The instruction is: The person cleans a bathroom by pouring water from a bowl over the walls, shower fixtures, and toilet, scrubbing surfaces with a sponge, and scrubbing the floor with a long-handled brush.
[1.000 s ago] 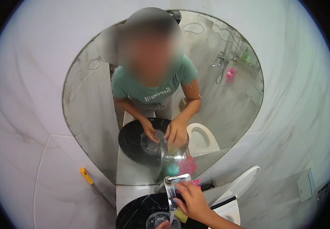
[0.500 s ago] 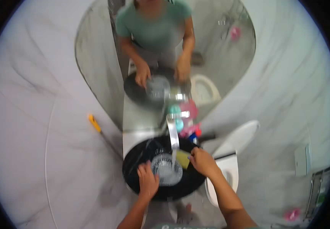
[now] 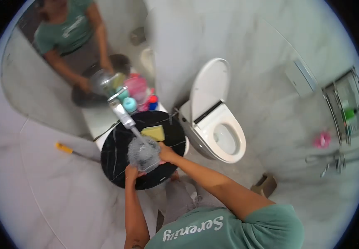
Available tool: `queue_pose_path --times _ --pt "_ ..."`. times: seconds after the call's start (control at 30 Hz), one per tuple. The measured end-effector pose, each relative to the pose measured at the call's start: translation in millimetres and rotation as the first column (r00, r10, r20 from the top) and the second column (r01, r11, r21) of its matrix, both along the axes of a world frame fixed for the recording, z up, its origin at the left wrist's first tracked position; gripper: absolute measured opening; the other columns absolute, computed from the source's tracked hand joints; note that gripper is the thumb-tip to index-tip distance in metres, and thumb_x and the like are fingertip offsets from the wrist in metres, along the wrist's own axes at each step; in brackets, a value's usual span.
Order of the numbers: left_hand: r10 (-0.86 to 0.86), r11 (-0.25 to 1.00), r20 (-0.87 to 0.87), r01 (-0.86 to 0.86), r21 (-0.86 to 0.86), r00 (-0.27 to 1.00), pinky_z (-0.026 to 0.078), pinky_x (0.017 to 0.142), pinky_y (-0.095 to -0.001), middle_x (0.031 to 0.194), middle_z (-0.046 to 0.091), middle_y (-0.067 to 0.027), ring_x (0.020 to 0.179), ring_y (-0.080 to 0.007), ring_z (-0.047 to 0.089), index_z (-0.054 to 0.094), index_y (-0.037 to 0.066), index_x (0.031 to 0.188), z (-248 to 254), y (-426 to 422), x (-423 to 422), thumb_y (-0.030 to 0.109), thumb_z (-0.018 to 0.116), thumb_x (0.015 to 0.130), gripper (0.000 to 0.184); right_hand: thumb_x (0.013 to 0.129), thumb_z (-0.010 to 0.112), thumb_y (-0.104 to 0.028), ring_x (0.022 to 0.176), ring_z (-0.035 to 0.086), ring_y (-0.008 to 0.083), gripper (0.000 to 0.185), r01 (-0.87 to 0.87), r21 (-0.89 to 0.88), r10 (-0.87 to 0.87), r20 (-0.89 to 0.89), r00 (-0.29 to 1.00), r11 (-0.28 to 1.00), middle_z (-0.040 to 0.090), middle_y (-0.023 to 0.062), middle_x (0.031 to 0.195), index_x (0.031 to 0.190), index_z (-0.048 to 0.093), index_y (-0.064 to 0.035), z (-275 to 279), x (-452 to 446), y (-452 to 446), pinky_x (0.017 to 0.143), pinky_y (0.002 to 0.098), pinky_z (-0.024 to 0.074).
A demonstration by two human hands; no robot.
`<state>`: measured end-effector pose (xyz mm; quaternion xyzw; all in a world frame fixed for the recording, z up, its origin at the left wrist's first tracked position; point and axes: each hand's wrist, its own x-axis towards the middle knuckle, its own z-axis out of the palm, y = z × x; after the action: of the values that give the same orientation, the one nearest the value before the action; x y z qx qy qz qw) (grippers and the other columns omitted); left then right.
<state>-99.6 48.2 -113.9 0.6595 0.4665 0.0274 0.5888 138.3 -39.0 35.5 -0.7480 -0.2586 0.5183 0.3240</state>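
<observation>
A clear round bowl (image 3: 144,155) with a textured look is in the black marbled basin (image 3: 112,155). Water runs onto it from the silver faucet (image 3: 123,116). My left hand (image 3: 133,174) grips the bowl's near left edge, its fingers partly hidden. On the right edge, my right hand (image 3: 167,153) is closed around the rim. Just beyond the bowl, a yellow-green sponge (image 3: 154,133) lies in the basin, touched by neither hand.
Behind the basin stand a turquoise container (image 3: 129,104) and a red-and-blue bottle (image 3: 153,102). A white toilet (image 3: 238,143) with its lid raised is to the right. At the left is a yellow-handled tool (image 3: 64,147); a mirror (image 3: 15,79) hangs behind.
My right hand has let go of the sponge and taken hold of the bowl. The sponge now rests in the basin. My view has swung to the right.
</observation>
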Motion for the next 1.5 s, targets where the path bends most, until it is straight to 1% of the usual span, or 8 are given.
queue_pose_path --times 0.03,0.57,0.73,0.97,1.03,1.1,1.4,1.5 --pt "0.465 0.821 -0.02 -0.44 -0.362 0.885 0.056 0.059 -0.0325 0.098 0.057 -0.02 0.067 -0.0314 0.063 0.046 -0.009 0.11 143 -30 44 0.013 0.037 0.084 0.036 0.073 0.045 0.001 0.066 0.064 0.0269 0.041 0.037 0.025 -0.034 -0.09 0.995 0.999 0.06 0.0198 0.089 0.112 0.039 -0.0056 8 -1 -5 0.052 0.0337 0.0539" --pt "0.157 0.986 0.061 -0.153 -0.063 0.986 0.057 0.061 -0.0333 0.104 0.052 -0.0157 0.081 -0.0258 0.059 0.05 -0.006 0.106 294 -93 139 0.006 0.038 0.079 0.031 0.076 0.039 0.0 0.064 0.061 0.018 0.081 0.201 0.197 0.002 -0.72 0.694 0.96 0.051 0.0182 0.106 0.139 -0.003 -0.0274 145 102 -145 0.06 0.0275 0.0532" --pt "-0.159 0.983 -0.272 0.178 0.046 0.949 0.044 0.049 -0.0279 0.081 0.06 -0.0067 0.065 -0.0168 0.059 0.056 -0.002 0.095 261 -104 240 0.03 0.044 0.089 0.035 0.076 0.04 0.0 0.067 0.062 0.0208 0.08 0.245 0.124 -0.09 -0.701 0.707 0.962 0.05 0.0191 0.105 0.14 -0.001 -0.0276 134 194 -182 0.063 0.0294 0.054" --pt "-0.086 0.988 -0.052 0.092 0.127 0.995 0.043 0.063 -0.0317 0.082 0.06 -0.0103 0.072 -0.0204 0.057 0.057 0.0 0.098 124 -89 397 0.034 0.048 0.087 0.037 0.074 0.04 0.003 0.066 0.062 0.0251 0.081 0.323 0.009 -0.278 -0.488 0.828 0.946 0.048 0.0187 0.101 0.139 0.004 -0.0297 40 330 -193 0.064 0.0337 0.0553" --pt "0.003 0.434 0.023 -0.022 0.9 1.0 0.043 0.071 -0.0356 0.087 0.056 -0.0146 0.082 -0.0239 0.054 0.056 -0.002 0.102 76 -49 425 0.027 0.055 0.084 0.034 0.075 0.039 0.004 0.068 0.062 0.0289 0.08 0.398 0.046 -0.314 -0.534 0.785 0.916 0.045 0.0147 0.093 0.139 0.007 -0.0309 11 368 -204 0.066 0.0363 0.0551" --pt "0.156 0.303 0.237 -0.274 0.913 0.959 0.034 0.094 -0.0384 0.118 0.045 -0.0238 0.11 -0.0339 0.043 0.038 -0.005 0.125 116 -28 459 0.025 0.061 0.08 0.058 0.077 0.036 0.004 0.074 0.062 0.0297 0.077 0.432 0.095 -0.306 -0.573 0.76 0.897 0.041 0.0178 0.104 0.139 0.007 -0.031 -22 405 -218 0.071 0.0383 0.054" --pt "0.208 0.725 0.248 -0.319 0.611 0.946 0.041 0.074 -0.0309 0.082 0.052 -0.011 0.078 -0.02 0.051 0.049 -0.002 0.102 130 25 525 0.035 0.046 0.089 0.039 0.076 0.038 0.001 0.08 0.06 0.0317 0.079 0.622 0.112 -0.478 -0.54 0.693 0.775 0.028 0.0203 0.132 0.14 0.001 -0.0274 -111 496 -299 0.072 0.0383 0.0533" --pt "0.051 0.626 0.348 -0.301 0.719 0.936 0.038 0.066 -0.0267 0.074 0.046 -0.0064 0.07 -0.014 0.044 0.048 0.0 0.091 132 -11 517 0.037 0.04 0.092 0.039 0.076 0.036 0.002 0.084 0.059 0.0309 0.079 0.648 0.07 -0.536 -0.499 0.681 0.758 0.023 0.018 0.137 0.14 0.0 -0.0266 -138 498 -353 0.071 0.0368 0.0533"
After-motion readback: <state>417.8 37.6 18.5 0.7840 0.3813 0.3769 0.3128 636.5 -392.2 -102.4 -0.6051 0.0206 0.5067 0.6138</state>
